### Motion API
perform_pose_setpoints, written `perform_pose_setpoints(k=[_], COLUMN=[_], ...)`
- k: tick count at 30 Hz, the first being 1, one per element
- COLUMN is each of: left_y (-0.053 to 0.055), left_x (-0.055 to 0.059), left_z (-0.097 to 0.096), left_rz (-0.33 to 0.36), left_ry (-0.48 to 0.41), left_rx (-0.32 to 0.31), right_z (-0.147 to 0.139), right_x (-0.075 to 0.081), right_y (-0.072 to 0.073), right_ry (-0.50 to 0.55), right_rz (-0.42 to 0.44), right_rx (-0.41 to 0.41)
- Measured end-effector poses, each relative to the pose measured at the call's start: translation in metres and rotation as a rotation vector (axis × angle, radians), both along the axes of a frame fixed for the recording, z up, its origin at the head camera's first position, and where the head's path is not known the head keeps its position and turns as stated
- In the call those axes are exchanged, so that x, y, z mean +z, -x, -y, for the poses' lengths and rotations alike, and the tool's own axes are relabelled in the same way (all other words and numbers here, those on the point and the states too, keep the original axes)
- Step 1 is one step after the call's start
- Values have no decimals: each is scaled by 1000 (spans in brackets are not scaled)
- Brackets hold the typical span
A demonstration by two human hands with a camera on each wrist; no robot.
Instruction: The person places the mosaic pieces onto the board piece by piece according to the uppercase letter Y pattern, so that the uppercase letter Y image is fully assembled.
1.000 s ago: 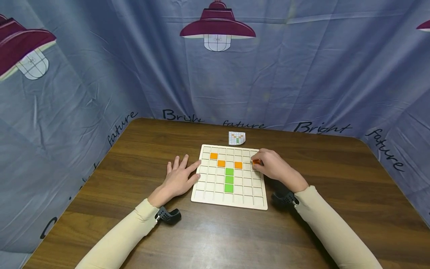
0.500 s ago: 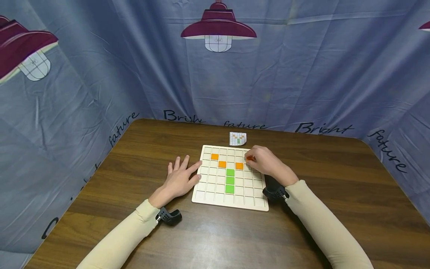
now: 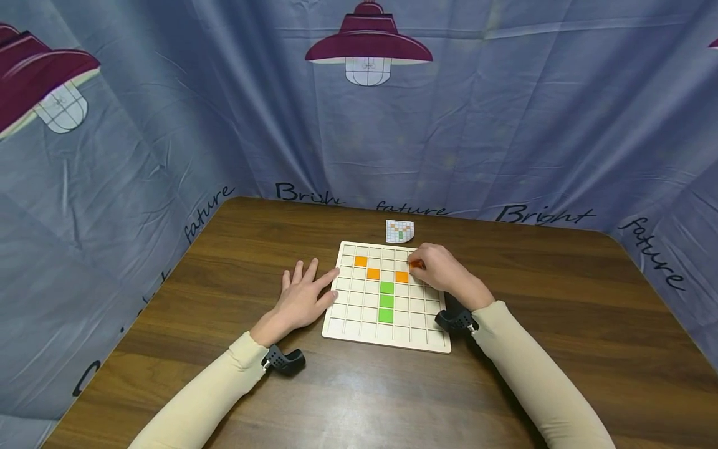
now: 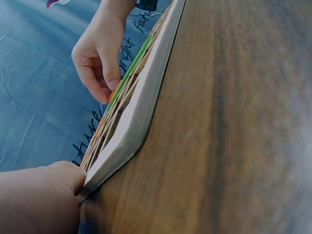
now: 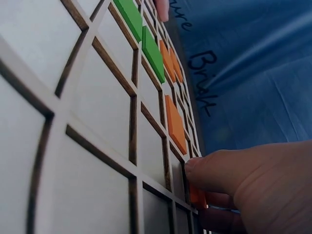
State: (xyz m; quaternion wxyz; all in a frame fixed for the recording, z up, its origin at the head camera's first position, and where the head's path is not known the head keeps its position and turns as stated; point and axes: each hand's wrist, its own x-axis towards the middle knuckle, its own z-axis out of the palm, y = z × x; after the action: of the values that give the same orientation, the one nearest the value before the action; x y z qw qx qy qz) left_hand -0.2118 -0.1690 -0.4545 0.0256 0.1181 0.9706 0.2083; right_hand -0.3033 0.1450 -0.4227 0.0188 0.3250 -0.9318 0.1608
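A pale wooden grid board (image 3: 353, 327) lies on the table. My right hand (image 3: 443, 274) pinches an orange square tile (image 5: 197, 196) between thumb and fingers, at a cell near the board's far right corner. The fingers cover much of that tile. Palm down at the left side, my left hand (image 3: 301, 296) has its fingers spread, with thumb and index finger touching the board's left edge. Three green tiles (image 3: 386, 300) form a column mid-board. Above them, two orange tiles (image 3: 373, 274) slant up to the left and one orange tile (image 3: 402, 277) sits to the right.
Just beyond the board, a small paper card (image 3: 399, 231) shows a grid with coloured squares. The brown wooden table (image 3: 359, 399) runs back to a blue curtain (image 3: 477, 125) printed with lamps and lettering.
The right hand has moved left across the board with the orange tile, from the right edge to a cell nearer the middle, then stayed there. The left hand keeps its place.
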Motion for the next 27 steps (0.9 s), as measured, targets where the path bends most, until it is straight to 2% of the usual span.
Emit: perform_pose_setpoints(k=[13,27], left_y=[0,0], left_x=[0,-1], left_z=[1,1], left_rz=[-2,0], left_ry=[4,-15], left_rx=[-1,-1], right_z=[1,0], right_x=[-2,-4], right_y=[-2,-3], right_ry=[45,64], right_rz=[11,-4], right_rx=[-45,-49])
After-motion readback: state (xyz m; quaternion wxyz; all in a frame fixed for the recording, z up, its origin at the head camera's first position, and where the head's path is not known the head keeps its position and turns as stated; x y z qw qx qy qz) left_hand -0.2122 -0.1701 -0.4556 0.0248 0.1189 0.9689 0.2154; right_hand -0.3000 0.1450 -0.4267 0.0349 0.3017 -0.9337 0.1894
